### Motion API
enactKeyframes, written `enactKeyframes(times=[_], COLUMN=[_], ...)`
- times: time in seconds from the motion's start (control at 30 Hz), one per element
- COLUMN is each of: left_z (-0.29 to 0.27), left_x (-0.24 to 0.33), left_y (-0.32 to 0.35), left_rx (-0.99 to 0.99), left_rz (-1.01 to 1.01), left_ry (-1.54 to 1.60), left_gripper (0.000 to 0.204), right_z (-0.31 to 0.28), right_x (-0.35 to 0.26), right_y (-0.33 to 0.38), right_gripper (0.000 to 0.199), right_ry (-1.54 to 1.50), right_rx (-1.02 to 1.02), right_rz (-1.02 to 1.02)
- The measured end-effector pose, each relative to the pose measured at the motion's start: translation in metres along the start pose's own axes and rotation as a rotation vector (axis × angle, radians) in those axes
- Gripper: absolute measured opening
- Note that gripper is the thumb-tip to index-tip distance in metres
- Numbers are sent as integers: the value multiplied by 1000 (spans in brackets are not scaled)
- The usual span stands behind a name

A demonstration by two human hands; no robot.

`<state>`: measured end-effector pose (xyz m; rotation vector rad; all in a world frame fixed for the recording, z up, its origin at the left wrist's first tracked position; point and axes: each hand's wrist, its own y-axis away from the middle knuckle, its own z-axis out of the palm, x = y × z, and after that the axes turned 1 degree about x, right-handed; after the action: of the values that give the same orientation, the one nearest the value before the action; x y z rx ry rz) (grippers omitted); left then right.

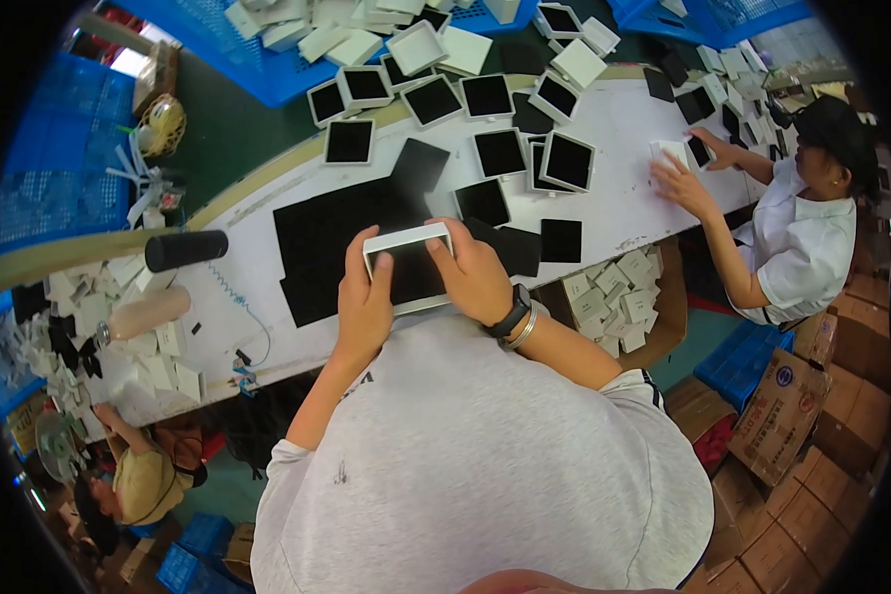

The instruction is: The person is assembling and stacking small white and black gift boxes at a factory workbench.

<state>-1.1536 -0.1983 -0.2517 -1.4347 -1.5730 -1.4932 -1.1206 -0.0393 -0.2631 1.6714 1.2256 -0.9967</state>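
Both my hands hold one small white box (409, 267) with a black pad inside it, just above the near edge of the white table (624, 129). My left hand (363, 302) grips the box's left side, thumb on its rim. My right hand (475, 272), with a black watch and a bangle at the wrist, grips its right side, fingers over the black pad. A stack of large black foam sheets (332, 238) lies right behind the box.
Several white boxes with black pads (500, 151) are spread over the table's far part. A blue crate (307, 49) of white boxes stands behind. A co-worker (802, 228) handles a box at the right. A carton of small boxes (619, 297) sits below the table. Another person (139, 475) sits lower left.
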Motion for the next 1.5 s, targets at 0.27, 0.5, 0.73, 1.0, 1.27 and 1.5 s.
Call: enactKeyframes(times=[0.27, 0.5, 0.73, 1.0, 1.27, 1.5], left_z=[48, 166, 161, 112, 72, 70], left_x=[0, -49, -49, 41, 35, 32], left_y=[-44, -83, -91, -115, -116, -126], left_rx=[-457, -729, -595, -492, 112, 445], left_rz=[398, 822, 665, 55, 114, 618], left_ry=[-375, -1181, -1333, -356, 93, 1], left_gripper=[50, 47, 36, 24, 27, 27], right_z=[-168, -235, -200, -98, -120, -146], right_x=[138, 255, 167, 186, 204, 99], right_y=[-23, -44, -164, -391, -372, -251], right_gripper=[42, 48, 36, 85, 55, 44], right_ry=[-9, 826, 171, 249, -383, -891], right_rx=[926, 980, 639, 145, 282, 30], right_rz=[170, 422, -40, 284, 157, 81])
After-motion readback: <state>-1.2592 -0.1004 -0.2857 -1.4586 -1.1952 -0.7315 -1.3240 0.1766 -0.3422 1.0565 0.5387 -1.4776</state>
